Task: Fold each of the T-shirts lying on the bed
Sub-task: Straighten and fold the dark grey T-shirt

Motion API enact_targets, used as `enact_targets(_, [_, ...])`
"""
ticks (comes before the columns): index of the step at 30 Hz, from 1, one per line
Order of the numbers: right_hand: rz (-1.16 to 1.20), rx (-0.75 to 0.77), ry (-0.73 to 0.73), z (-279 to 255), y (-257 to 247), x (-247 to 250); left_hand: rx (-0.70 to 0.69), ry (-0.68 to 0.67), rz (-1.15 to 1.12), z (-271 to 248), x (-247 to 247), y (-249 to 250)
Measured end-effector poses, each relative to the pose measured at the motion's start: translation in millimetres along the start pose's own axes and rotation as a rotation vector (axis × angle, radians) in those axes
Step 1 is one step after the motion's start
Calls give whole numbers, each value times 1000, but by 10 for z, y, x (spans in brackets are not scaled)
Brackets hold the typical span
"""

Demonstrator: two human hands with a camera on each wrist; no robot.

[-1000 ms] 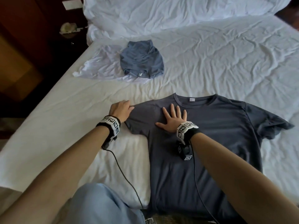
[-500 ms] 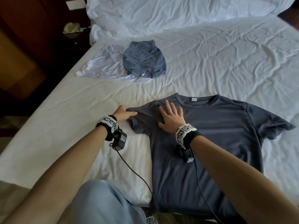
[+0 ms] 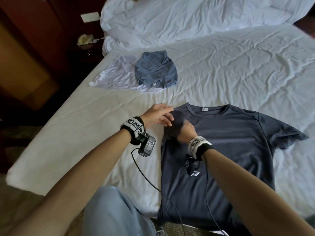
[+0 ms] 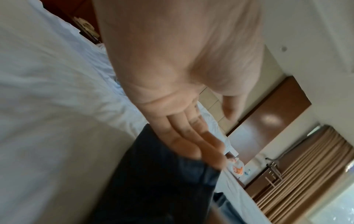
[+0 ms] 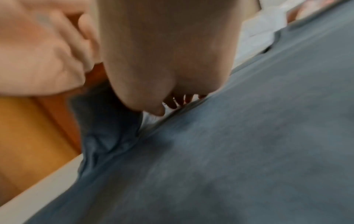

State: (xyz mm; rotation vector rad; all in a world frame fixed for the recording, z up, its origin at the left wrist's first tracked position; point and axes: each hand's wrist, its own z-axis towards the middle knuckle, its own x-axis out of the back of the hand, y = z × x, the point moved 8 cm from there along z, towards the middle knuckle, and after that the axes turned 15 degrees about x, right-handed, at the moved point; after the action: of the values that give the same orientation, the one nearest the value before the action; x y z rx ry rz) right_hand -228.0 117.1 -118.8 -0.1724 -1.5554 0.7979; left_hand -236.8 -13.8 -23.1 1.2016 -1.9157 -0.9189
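Note:
A dark grey T-shirt (image 3: 221,150) lies face up on the white bed, collar away from me. Its left sleeve (image 3: 175,123) is turned inward over the shoulder. My left hand (image 3: 160,116) pushes that sleeve with straight fingers (image 4: 191,139); the palm is open. My right hand (image 3: 186,132) lies flat on the shirt by the shoulder seam, and the turned sleeve covers its fingers. In the right wrist view the right hand (image 5: 168,68) presses down on the grey cloth (image 5: 229,151). The shirt's right sleeve (image 3: 281,133) is spread out flat.
A folded blue-grey shirt (image 3: 156,72) sits on a white garment (image 3: 117,74) at the far left of the bed. A rumpled duvet (image 3: 187,17) is heaped at the head. A dark nightstand (image 3: 85,48) stands beyond the bed's left edge. My knee in jeans (image 3: 115,213) is at the near edge.
My left hand has lifted the left sleeve and swept it rightward onto the shirt, over my right hand. The right hand has stayed pressed near the shoulder.

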Motion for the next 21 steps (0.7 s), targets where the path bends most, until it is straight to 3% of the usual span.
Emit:
enact_targets(2, [133, -80, 141, -101, 238, 265, -35, 163, 81, 39, 116, -10])
enact_targets(4, [207, -78, 139, -194, 345, 346, -18, 331, 295, 105, 225, -164])
enact_targets(5, [226, -71, 130, -229, 368, 363, 14, 342, 431, 133, 192, -283])
enact_targets(10, [87, 25, 57, -327, 334, 305, 92, 138, 970, 138, -246, -818])
enact_targets(14, [-280, 114, -131, -549, 271, 133, 215, 237, 1042, 143, -287, -831])
enact_targets(17, [-382, 57, -90, -716, 347, 222, 323, 309, 1030, 130, -315, -802])
enact_targets(21, [-336, -98, -44, -982, 599, 508, 404, 418, 1109, 106, -357, -743])
